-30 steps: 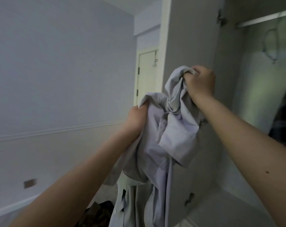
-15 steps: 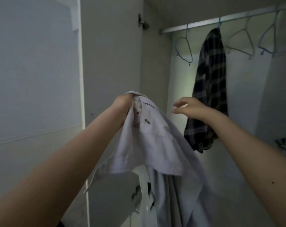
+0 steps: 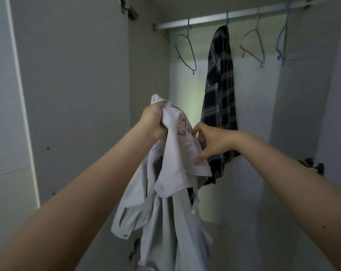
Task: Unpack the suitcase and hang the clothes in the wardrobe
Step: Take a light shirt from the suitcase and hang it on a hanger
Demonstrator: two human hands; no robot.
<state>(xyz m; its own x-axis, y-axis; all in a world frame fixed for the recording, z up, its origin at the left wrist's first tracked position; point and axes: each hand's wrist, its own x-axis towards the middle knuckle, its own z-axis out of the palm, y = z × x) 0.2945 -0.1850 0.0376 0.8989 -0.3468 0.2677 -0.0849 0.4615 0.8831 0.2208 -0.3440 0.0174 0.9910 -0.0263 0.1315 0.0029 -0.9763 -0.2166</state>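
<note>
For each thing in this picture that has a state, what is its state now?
pale shirt, held up, not yet on a hanger.
left hand, grips the pale shirt's collar.
right hand, fingertips touch the collar; grip unclear.
plaid shirt, hanging from the rail.
left blue hanger, empty.
orange hanger, empty.
right blue hanger, empty.
wardrobe door, open.

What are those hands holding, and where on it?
A pale shirt. The left hand grips its bunched top by the collar; the right hand pinches the collar's edge.
</note>
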